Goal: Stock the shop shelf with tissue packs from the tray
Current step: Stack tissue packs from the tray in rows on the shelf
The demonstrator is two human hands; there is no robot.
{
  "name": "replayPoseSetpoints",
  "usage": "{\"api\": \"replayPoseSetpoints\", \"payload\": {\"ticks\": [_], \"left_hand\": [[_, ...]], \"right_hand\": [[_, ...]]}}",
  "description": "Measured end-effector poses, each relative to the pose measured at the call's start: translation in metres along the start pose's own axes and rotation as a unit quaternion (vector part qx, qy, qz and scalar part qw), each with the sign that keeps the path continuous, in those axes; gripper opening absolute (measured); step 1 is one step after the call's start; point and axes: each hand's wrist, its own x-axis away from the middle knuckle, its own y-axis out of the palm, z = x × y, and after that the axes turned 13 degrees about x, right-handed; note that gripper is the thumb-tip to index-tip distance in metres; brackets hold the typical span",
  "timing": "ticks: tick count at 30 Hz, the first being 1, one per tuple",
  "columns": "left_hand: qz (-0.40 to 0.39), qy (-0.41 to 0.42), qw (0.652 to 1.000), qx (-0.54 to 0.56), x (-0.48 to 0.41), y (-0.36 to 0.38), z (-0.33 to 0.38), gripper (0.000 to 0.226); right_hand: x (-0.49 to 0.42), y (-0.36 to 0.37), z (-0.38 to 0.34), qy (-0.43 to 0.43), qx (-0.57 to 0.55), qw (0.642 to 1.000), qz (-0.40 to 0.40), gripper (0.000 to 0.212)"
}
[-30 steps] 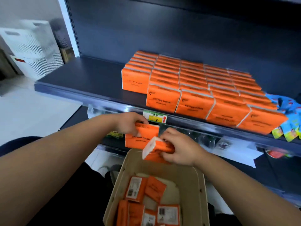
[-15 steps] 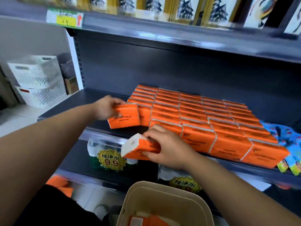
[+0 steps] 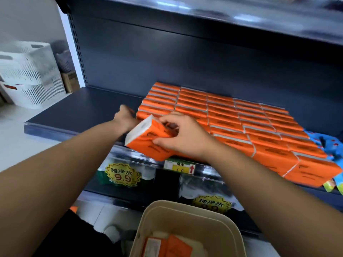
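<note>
Orange tissue pack (image 3: 148,143), one, tilted, is gripped by the right hand (image 3: 182,135); left hand (image 3: 124,117) reaches the shelf's (image 3: 74,110) five-column stock (image 3: 241,123), finger state unclear.

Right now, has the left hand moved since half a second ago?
Yes. The left hand has gone deeper along the shelf, now beside the left edge of the stocked orange packs; whatever it holds is hidden.

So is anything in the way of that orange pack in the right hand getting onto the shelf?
The left hand and forearm lie across the bare shelf left of the stocked packs, just beyond the tissue pack held in the right hand. Nothing else visible blocks it.
</note>
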Motion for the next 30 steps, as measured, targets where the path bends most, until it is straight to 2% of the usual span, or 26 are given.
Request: {"api": "replayPoseSetpoints", "payload": {"ticks": [1,2,3,4,5,7,8,10,13,14,17,20,24,28,30], "left_hand": [[-0.03,0.003,1.0,0.002,0.001,-0.006,-0.002,0.019],[-0.051,0.002,0.998,0.035,0.001,-0.012,-0.004,0.019],[-0.068,-0.01,0.993,0.092,-0.003,-0.02,-0.005,0.017],[-0.091,-0.014,0.978,0.185,-0.007,-0.03,-0.006,0.007],[-0.114,-0.025,0.948,0.297,-0.01,-0.04,-0.01,0.016],[-0.136,-0.083,0.875,0.458,-0.011,-0.053,-0.023,0.058],[-0.125,-0.092,0.869,0.47,-0.012,-0.056,-0.031,0.071],[-0.087,-0.068,0.885,0.452,-0.009,-0.052,-0.04,0.073],[0.005,0.029,0.941,0.337,0.005,-0.034,-0.042,0.033],[0.034,0.053,0.95,0.305,0.008,-0.027,-0.041,0.023],[0.089,0.101,0.964,0.228,0.014,-0.014,-0.039,0.026],[0.089,0.092,0.975,0.18,0.011,-0.006,-0.048,0.039],[0.056,0.076,0.984,0.148,0.007,0.007,-0.053,0.036],[0.065,0.077,0.99,0.098,0.002,0.012,-0.051,0.035],[0.061,0.071,0.992,0.087,0.001,0.013,-0.047,0.035]], "right_hand": [[-0.01,0.0,-0.003,-0.004,-0.006,1.0,-0.003,0.027],[-0.02,0.002,-0.007,-0.01,-0.009,1.0,-0.006,0.026],[-0.03,0.005,-0.011,-0.019,-0.01,1.0,-0.008,0.025],[-0.039,0.008,-0.015,-0.026,-0.006,1.0,-0.011,0.026],[-0.048,0.012,-0.018,-0.033,0.005,0.999,-0.012,0.029],[-0.064,0.018,-0.022,-0.036,0.059,0.997,-0.015,0.035],[-0.07,0.02,-0.022,-0.035,0.101,0.994,-0.016,0.037],[-0.08,0.026,-0.021,-0.046,0.196,0.979,-0.038,0.04],[-0.082,0.038,-0.019,-0.079,0.315,0.942,-0.084,0.042],[-0.082,0.041,-0.019,-0.082,0.339,0.933,-0.086,0.042],[-0.079,0.04,-0.018,-0.091,0.387,0.914,-0.076,0.039],[-0.077,0.036,-0.017,-0.101,0.422,0.897,-0.088,0.042],[-0.07,0.04,-0.009,-0.075,0.457,0.88,-0.108,0.048],[-0.061,0.044,0.003,-0.056,0.449,0.89,-0.059,0.058],[-0.058,0.046,0.008,-0.017,0.43,0.899,-0.075,0.066]]}}
